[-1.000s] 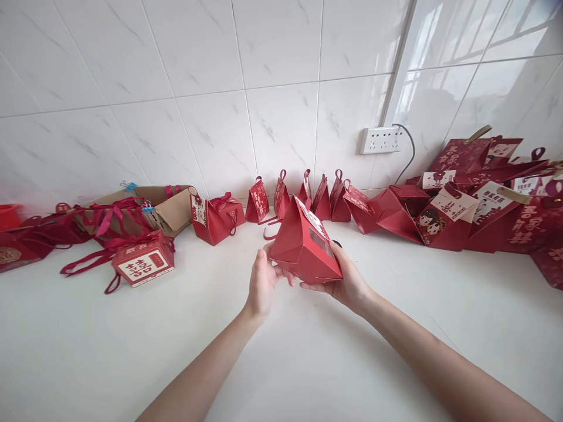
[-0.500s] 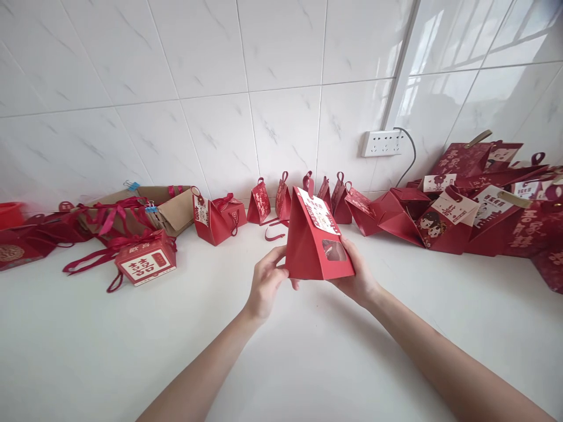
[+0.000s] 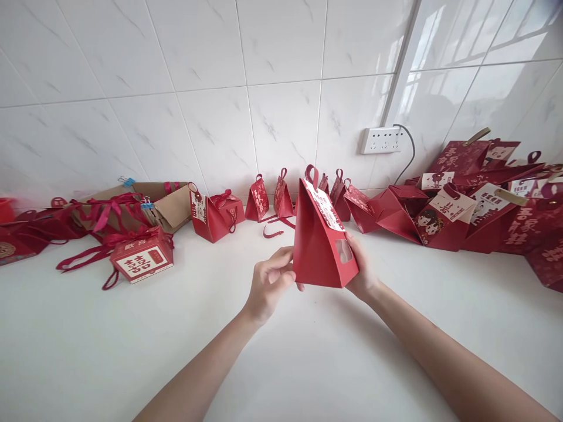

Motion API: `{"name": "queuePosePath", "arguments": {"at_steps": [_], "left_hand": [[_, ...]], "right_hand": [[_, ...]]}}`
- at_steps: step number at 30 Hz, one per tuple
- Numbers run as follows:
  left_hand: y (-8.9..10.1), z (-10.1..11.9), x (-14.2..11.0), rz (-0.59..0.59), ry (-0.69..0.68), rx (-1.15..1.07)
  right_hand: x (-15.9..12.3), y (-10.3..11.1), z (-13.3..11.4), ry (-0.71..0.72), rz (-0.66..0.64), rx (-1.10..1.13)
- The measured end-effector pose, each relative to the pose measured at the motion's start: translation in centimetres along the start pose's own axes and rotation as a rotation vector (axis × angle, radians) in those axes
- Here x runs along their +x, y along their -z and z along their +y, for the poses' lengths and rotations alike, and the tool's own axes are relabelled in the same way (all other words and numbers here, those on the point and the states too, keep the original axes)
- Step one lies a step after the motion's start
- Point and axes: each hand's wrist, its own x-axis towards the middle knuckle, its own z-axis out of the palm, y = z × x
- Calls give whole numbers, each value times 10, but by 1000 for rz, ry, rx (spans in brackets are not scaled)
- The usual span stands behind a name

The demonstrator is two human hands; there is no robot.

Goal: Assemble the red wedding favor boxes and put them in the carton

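Both my hands hold a red triangular gift box [image 3: 320, 246] upright above the white counter [image 3: 281, 351]. The box has a small clear window, a white printed tag down its slanted face and a red loop at its top. My left hand [image 3: 269, 284] pinches the box's lower left edge with curled fingers. Around the right side and back of the box wrap the fingers of my right hand [image 3: 360, 266].
Small red folded boxes [image 3: 281, 199] line the tiled wall behind. A red box with a white label [image 3: 141, 261] and a brown carton with ribbons [image 3: 145, 205] lie at the left. A heap of red gift bags [image 3: 475, 205] fills the right. A wall socket [image 3: 380, 140] sits above.
The box was tipped over on its side a second ago; it now stands upright in my hands and sits slightly higher and further right.
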Motion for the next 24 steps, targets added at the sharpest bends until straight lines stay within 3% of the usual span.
{"name": "queuePosePath", "arguments": {"at_steps": [9, 19, 24], "left_hand": [[4, -5, 0, 104, 32, 121], [0, -2, 1, 88, 26, 61], [2, -2, -1, -7, -11, 10]], "right_hand": [[2, 9, 9, 53, 36, 39], [5, 15, 13, 38, 10, 51], [4, 9, 7, 84, -36, 70]]}}
